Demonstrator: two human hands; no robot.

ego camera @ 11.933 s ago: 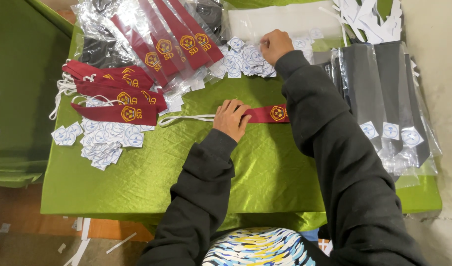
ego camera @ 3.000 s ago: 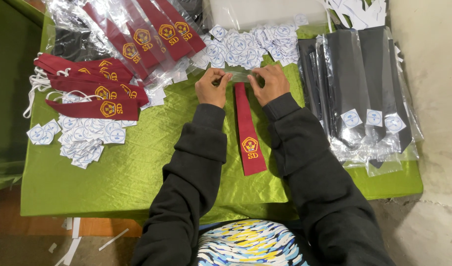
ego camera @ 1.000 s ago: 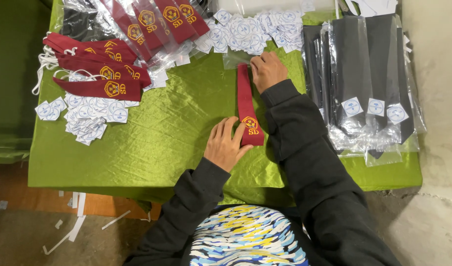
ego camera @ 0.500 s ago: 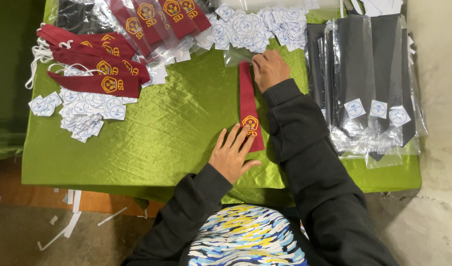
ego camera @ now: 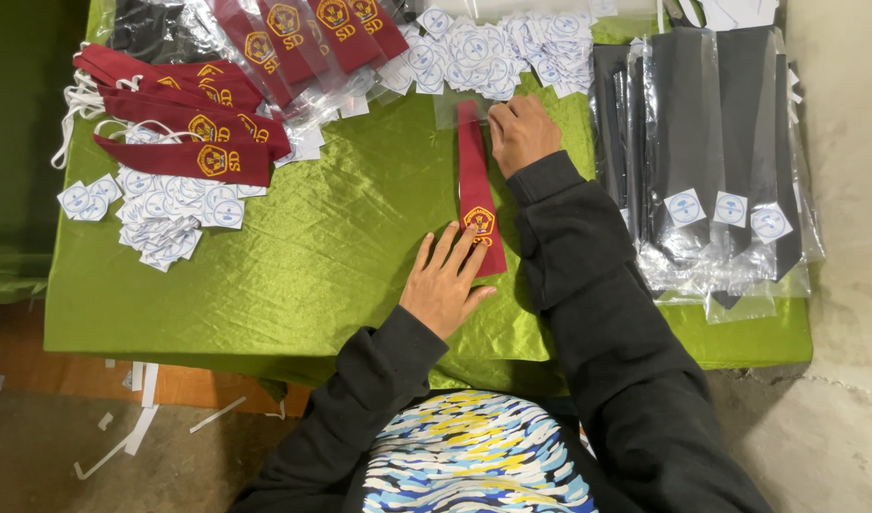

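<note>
here maroon tie [ego camera: 475,185] lies flat, yellow crest near wide end; both hands' fingers spread on it.

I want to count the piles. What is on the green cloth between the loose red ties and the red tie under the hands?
Nothing: between the loose red ties and the red tie, the head view shows only bare green cloth.

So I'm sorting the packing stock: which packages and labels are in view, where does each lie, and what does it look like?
Clear sleeves with maroon ties: top left, long, glossy.
Clear sleeves with black ties: right side, each bearing a round white-and-blue sticker.
Loose label squares: top centre heap, white with blue rounds.
Second label heap: left, below the unbagged maroon ties.
Clear sleeve: at the narrow end of the maroon tie, by the right hand.
</note>
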